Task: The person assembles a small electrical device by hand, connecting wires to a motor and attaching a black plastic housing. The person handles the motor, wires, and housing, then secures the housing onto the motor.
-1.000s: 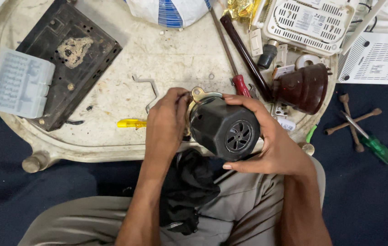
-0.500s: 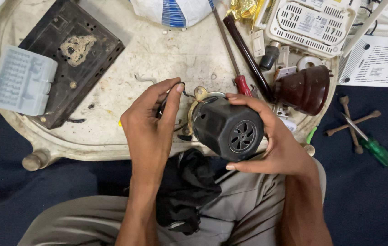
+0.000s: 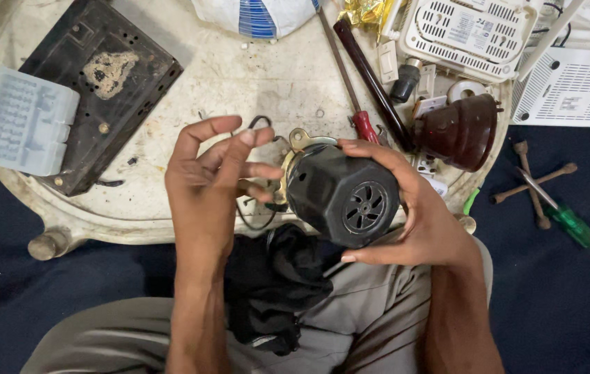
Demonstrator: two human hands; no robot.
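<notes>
Bare forearms, no sleeves; grey-khaki trousers (image 3: 378, 312).

An informal repair workshop: a worn round white tabletop (image 3: 170, 208) crowded with a red-handled screwdriver (image 3: 359, 118), white vented plastic casings (image 3: 465, 31) and a perforated black metal plate (image 3: 111, 83).

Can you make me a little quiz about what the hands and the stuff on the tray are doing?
1. True or false: the right hand grips the black motor housing.
2. What colour is the handle of the screwdriver lying on the dark cloth at the right?
3. The left hand is: A) flat on the tray, B) raised beside the housing with fingers spread, C) holding the clear plastic box.

Key: 1 true; 2 green; 3 B.
</notes>
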